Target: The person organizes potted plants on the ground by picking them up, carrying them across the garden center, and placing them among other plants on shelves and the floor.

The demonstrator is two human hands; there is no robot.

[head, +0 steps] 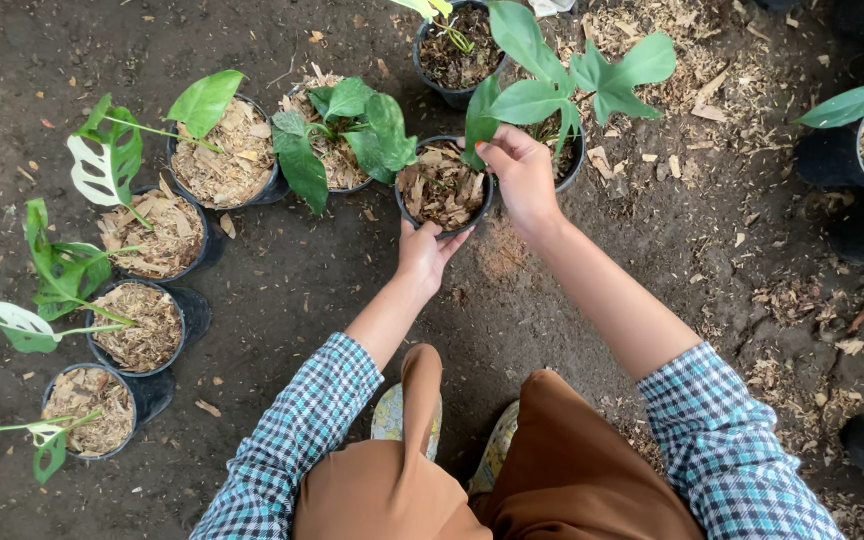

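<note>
Dark soil ground (652, 250) spreads across the view, strewn with wood chips (712, 90). Black pots stand on it in a curved row at left, each filled with dry husk and holding a green plant; one leaf (102, 165) is part white. The person crouches in brown trousers (552, 470) and checked sleeves (722, 440). Between their arms, in front of the knees, sits the pot (443, 190), with a leafy plant (552, 75) just behind it. The left hand (424, 255) cups the pot's near rim from below. The right hand (522, 170) pinches its far right rim, fingers curled.
</note>
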